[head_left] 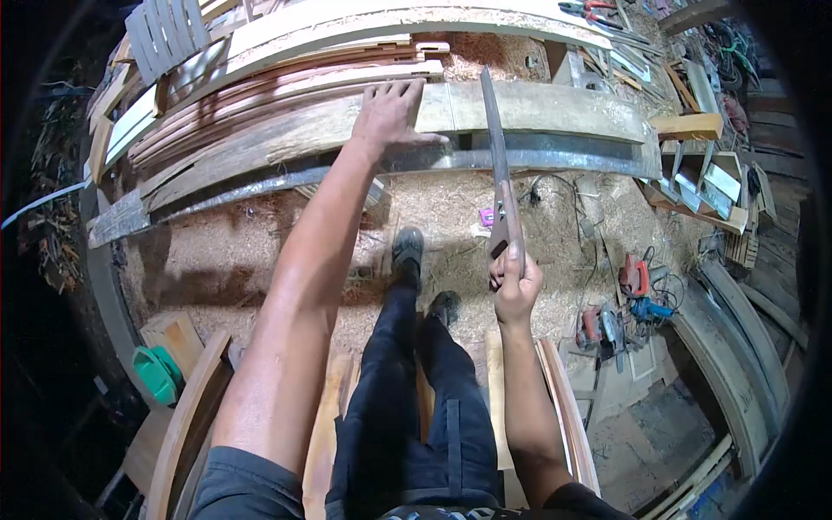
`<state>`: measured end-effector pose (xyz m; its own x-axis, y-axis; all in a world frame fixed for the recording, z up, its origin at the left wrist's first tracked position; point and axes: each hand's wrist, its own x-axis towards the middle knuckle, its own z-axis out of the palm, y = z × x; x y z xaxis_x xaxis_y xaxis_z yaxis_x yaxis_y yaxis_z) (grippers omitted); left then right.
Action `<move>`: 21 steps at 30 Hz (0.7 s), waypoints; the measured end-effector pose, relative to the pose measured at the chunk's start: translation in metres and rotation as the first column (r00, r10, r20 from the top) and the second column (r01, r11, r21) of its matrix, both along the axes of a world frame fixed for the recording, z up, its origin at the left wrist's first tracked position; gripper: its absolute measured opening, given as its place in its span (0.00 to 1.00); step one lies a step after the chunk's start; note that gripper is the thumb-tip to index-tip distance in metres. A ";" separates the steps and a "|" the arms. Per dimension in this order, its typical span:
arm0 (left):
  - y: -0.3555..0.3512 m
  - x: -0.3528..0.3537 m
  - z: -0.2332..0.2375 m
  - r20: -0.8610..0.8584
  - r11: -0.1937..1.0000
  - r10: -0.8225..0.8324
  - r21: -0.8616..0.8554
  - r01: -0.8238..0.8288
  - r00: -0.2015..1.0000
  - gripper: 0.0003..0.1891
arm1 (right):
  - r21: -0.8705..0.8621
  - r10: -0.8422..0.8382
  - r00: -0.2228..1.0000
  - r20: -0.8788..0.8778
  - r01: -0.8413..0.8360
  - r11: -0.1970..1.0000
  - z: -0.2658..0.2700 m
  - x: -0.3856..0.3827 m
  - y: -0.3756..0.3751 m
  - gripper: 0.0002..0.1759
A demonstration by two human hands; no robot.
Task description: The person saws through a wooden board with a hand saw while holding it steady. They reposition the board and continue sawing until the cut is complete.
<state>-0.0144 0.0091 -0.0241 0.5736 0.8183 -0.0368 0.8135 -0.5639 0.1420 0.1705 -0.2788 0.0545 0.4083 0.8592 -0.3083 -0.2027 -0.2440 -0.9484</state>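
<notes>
Handsaw (497,143) in R hand (517,290), fingers wrapped round handle end, thumb along the top; blade runs fwd & up in view, tip past far edge of wide plank (555,108). Blade crosses over plank in view, approx. mid-length; whether teeth touch wood, can't tell. L hand (387,120) open, palm down on plank, left of blade, w/ fingers toward far edge & thumb stretched out to right, near the near edge; laid on wood, not closed round anything. Thin dark line across plank betw. L hand & blade. Plank lies lengthwise L–R above grey beam (563,160); dark gap visible betw. the two on right side. Beyond plank: stacked boards (286,97), reddish & pale, plus long pale timber (390,24) behind. Pliers-type tools w/ red handles (594,10) at far R. Floor (234,221) covered w/ shavings; small pink item (486,217) near saw handle, too small to ID. Power tools on R side: red one (634,276), blue one (652,308) just below it, red-&-grey one (601,329) beside. Green plastic item (157,374) at L, next to wood block (176,338). Person's boots (407,251) on floor, near side of beam.
</notes>
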 end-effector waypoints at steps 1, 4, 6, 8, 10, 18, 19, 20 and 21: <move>0.002 0.001 0.004 0.019 1.000 -0.006 -0.008 0.006 1.000 0.67 | 0.002 -0.018 0.998 -0.060 0.019 1.000 0.004 -0.003 0.006 0.25; 0.021 0.005 0.034 -0.044 0.954 0.013 -0.300 -0.026 0.999 0.70 | -0.008 -0.033 0.999 0.040 0.033 0.999 0.007 -0.009 0.016 0.25; 0.040 0.010 0.049 -0.056 0.855 0.012 -0.517 -0.039 0.998 0.70 | 0.007 -0.034 0.995 0.095 0.033 0.999 0.013 -0.011 0.029 0.24; 0.044 0.008 0.058 -0.043 0.777 0.030 -0.628 -0.050 0.999 0.68 | 0.002 -0.034 0.996 0.079 0.034 0.999 0.029 -0.016 0.036 0.24; 0.051 0.006 0.064 -0.023 0.695 0.016 -0.718 -0.027 1.000 0.67 | -0.031 -0.038 0.996 0.084 0.040 0.999 0.050 -0.021 0.043 0.24; 0.045 0.003 0.087 -0.028 0.626 -0.029 -0.780 -0.004 0.999 0.55 | -0.179 -0.060 0.995 0.085 0.074 0.981 0.089 -0.041 0.052 0.24; 0.048 0.003 0.089 -0.023 0.629 -0.033 -0.778 0.003 0.999 0.55 | -0.176 -0.064 0.994 0.090 0.079 0.981 0.089 -0.043 0.057 0.24; 0.051 0.005 0.092 -0.028 0.613 -0.035 -0.790 -0.001 0.999 0.53 | -0.156 -0.070 0.994 0.081 0.082 0.984 0.089 -0.045 0.062 0.24; 0.055 0.005 0.094 -0.037 0.594 -0.038 -0.805 -0.008 0.999 0.50 | -0.139 -0.077 0.995 0.068 0.086 0.986 0.089 -0.049 0.066 0.25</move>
